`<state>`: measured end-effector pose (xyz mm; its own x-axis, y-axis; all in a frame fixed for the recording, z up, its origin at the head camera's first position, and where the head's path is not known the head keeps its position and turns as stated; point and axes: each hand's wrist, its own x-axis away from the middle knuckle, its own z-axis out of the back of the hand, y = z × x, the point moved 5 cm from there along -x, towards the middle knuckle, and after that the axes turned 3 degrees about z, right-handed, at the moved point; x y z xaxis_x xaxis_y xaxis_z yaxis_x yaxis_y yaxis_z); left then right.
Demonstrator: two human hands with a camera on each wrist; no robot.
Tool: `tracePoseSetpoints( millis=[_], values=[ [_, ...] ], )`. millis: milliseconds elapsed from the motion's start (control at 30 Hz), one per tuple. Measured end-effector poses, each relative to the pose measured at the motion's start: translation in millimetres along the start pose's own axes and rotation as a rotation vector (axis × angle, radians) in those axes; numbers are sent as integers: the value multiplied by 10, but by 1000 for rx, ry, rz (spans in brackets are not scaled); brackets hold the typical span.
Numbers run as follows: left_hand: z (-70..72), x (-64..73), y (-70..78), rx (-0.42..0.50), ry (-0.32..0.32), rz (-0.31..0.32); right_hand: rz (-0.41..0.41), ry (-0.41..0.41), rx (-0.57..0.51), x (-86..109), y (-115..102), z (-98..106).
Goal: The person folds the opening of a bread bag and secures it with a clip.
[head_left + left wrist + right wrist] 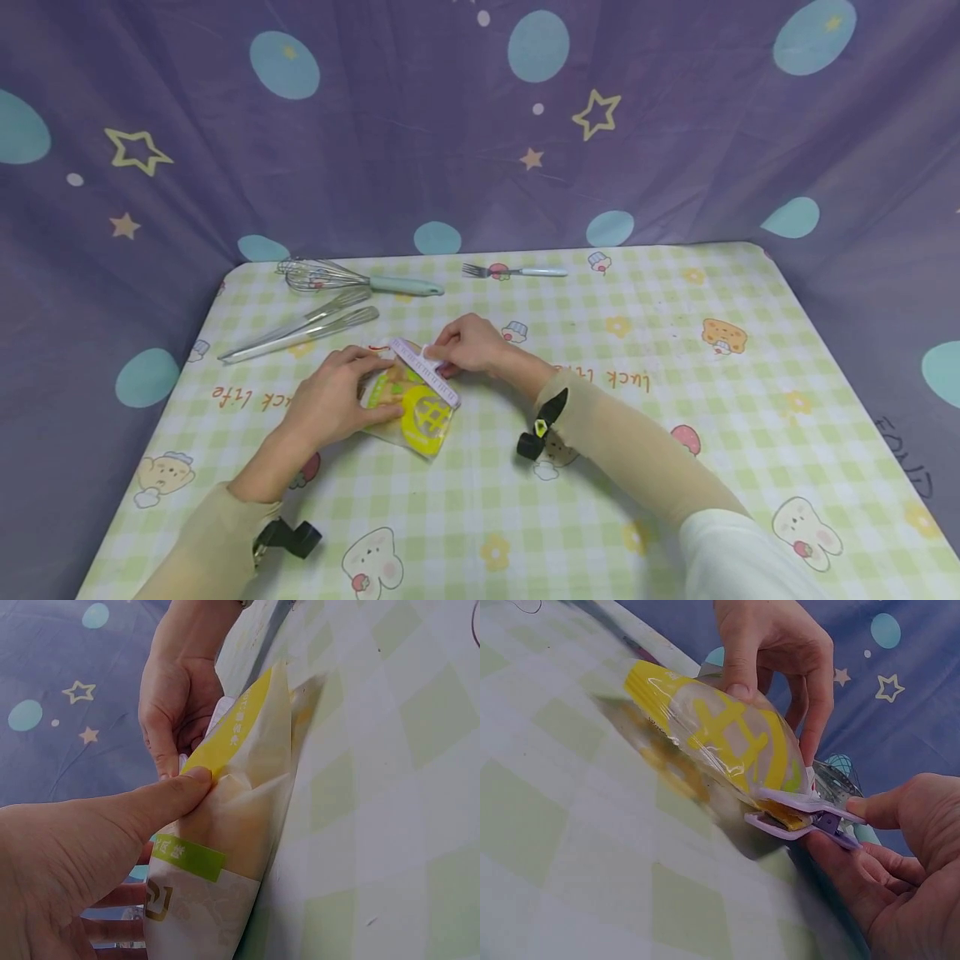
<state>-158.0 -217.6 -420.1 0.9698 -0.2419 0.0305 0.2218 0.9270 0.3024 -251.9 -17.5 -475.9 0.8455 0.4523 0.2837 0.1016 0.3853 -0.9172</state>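
A clear snack bag with yellow and green print (427, 425) is held at table height in front of me. My left hand (330, 396) grips its left side, thumb on the front and fingers behind, as the left wrist view shows. At the bag's upper right edge sits a pale purple sealing clip (425, 372), long and straight. My right hand (474, 343) pinches the clip's handles between thumb and fingers. In the right wrist view, the clip's jaws (780, 810) stand either side of the bag's yellow edge. The bag's contents look light brown.
Behind the left hand lie metal tongs (300, 333) and a whisk with a pale green handle (405, 286). A fork (543, 272) lies near the table's back edge. A green checked cloth (600, 533) covers the table, and a purple curtain (420, 125) hangs behind.
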Motion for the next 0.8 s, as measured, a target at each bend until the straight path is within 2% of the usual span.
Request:
tracePoseSetpoints(
  millis=[300,567,667,800],
  values=[
    [4,1,4,-1,3,-5,-17,-9,-60,-9,16,-16],
    [9,5,2,1,7,-5,2,-4,-71,-12,23,-20],
    [9,8,1,3,8,-6,26,21,-29,0,14,1],
    [9,9,-3,4,7,-8,100,73,112,27,-10,48]
  ],
)
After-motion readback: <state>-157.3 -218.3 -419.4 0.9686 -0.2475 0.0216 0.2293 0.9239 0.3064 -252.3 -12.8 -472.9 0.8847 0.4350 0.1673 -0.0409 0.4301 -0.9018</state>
